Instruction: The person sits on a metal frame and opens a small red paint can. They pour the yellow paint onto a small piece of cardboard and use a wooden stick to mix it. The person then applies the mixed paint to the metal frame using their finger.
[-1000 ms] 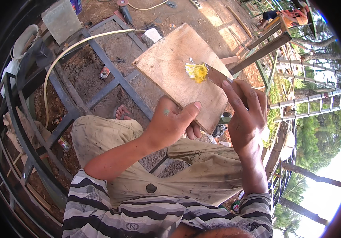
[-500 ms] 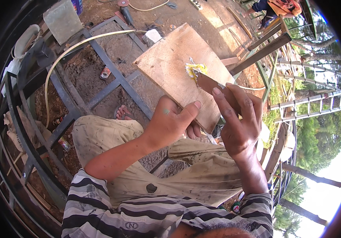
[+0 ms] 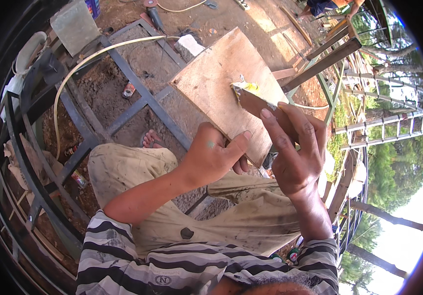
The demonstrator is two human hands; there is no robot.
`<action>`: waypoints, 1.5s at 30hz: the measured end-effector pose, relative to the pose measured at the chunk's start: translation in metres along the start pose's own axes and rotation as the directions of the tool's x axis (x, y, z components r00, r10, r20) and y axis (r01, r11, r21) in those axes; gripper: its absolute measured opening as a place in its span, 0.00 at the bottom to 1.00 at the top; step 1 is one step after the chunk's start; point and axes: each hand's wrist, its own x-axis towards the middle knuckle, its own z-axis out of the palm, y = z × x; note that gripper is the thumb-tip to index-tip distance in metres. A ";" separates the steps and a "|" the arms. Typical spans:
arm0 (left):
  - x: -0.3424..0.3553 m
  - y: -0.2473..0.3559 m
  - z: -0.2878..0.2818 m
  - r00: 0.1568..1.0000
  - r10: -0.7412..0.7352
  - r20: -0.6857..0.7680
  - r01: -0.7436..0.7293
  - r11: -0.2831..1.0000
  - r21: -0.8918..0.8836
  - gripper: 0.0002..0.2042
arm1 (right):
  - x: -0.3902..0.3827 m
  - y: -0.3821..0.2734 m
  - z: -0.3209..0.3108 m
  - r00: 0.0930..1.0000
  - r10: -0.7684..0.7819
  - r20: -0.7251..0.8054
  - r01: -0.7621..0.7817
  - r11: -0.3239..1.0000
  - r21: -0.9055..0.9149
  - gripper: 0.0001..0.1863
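We grip the board (image 3: 211,69) near its bottom corner, left hand (image 3: 214,153); right hand (image 3: 297,160) pinches scraper (image 3: 256,104), now covering more yellow paste (image 3: 252,86).

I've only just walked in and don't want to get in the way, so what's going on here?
A person in a striped shirt has the left hand on the near edge of a wooden board, thumb on top. The right hand holds a flat brown blade over the board, with yellow and white paste at its far edge. A metal frame lies on the ground to the left, and another person is partly visible at the upper right.
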 end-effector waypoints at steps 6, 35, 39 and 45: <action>0.001 -0.004 -0.002 1.000 -0.015 0.006 0.015 1.000 0.013 0.12 | -0.005 0.003 0.003 1.000 -0.003 0.008 0.003 1.000 0.008 0.32; -0.001 -0.001 -0.003 1.000 -0.005 -0.026 0.004 0.999 -0.044 0.13 | -0.001 0.014 0.006 0.994 0.112 0.009 -0.113 0.993 0.030 0.30; 0.001 -0.001 -0.006 1.000 0.004 -0.020 -0.005 0.999 -0.047 0.13 | -0.003 0.006 0.006 0.982 0.185 0.048 -0.191 0.956 0.224 0.28; 0.000 0.001 -0.006 1.000 0.013 -0.017 -0.014 0.999 -0.047 0.13 | -0.005 0.009 0.011 0.979 0.195 0.053 -0.202 0.957 0.210 0.30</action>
